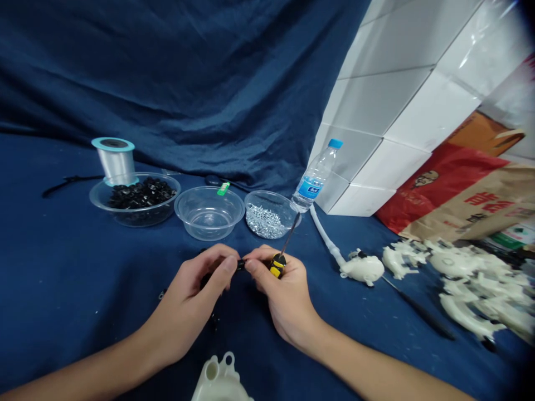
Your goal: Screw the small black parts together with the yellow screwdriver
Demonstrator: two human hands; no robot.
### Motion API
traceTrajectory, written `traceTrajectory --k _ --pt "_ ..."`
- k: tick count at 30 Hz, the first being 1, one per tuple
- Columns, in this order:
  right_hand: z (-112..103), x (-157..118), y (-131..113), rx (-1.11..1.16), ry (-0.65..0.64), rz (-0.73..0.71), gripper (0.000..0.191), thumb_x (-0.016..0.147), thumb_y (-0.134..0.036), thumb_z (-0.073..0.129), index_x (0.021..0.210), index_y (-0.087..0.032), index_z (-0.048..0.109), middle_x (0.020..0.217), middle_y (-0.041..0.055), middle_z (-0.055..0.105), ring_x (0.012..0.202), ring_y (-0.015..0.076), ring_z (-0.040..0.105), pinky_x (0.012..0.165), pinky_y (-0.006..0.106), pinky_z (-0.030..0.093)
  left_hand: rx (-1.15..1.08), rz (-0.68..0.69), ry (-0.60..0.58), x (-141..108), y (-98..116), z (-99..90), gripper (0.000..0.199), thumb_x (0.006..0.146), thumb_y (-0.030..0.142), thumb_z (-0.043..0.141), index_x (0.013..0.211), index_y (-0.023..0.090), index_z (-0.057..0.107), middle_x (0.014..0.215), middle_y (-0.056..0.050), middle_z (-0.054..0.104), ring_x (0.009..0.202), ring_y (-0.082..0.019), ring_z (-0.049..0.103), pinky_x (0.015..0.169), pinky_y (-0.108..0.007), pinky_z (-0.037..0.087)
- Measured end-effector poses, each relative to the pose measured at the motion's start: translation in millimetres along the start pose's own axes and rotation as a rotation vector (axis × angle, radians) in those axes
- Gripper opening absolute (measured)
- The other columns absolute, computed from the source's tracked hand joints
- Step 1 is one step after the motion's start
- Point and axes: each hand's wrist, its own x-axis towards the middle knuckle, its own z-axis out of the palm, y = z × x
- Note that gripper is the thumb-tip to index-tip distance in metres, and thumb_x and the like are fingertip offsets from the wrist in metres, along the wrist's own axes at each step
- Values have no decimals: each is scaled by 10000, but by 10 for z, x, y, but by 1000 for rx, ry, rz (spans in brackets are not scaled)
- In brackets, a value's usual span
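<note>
My left hand (200,289) pinches a small black part (240,264) between thumb and forefinger. The fingertips of my right hand (284,289) meet the other end of that part. A screwdriver with a yellow and black handle (277,266) is also held in my right hand, its shaft pointing up and away. Below the hands, at the bottom edge, lies a cream plastic piece (219,381) with round holes. A few small dark bits lie on the blue cloth by my left hand, partly hidden by it.
Behind the hands stand a bowl of black parts (140,195), a clear bowl (209,214) and a bowl of screws (265,220). A bottle (315,178), white boxes (387,106), cream parts (463,267) and a black-handled tool (424,314) are at right. A spool (117,164) is back left.
</note>
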Motion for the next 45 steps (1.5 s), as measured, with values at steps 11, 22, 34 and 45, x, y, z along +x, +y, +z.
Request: traceTrajectory --k 11,22,34,45 --pt "24 -22 -31 -117 -47 -60 65 785 -181 738 722 -200 740 674 -24 600 627 110 494 600 262 367 168 12 6 -28 -8 -4 437 984 476 407 649 208 490 628 48 452 617 -126 424 610 -275 339" --pt "18 -16 -3 -135 -70 -66 82 804 -197 721 724 -190 734 664 -25 580 613 104 475 592 254 362 176 -8 66 -51 -29 5 481 970 556 380 682 212 551 628 25 518 631 -142 478 598 -269 374" --pt "33 -29 -36 -124 -69 -59 87 798 -174 705 714 -178 729 661 -29 579 616 99 478 591 245 361 149 -41 35 -51 -86 -42 459 960 543 439 652 208 499 636 43 457 624 -130 426 614 -275 348" --pt "21 -36 -45 -115 -70 -74 92 807 -195 723 716 -183 729 666 -27 582 620 101 468 600 253 354 136 -21 63 -37 -56 -16 409 970 533 421 716 226 516 667 44 478 665 -138 452 627 -275 356"
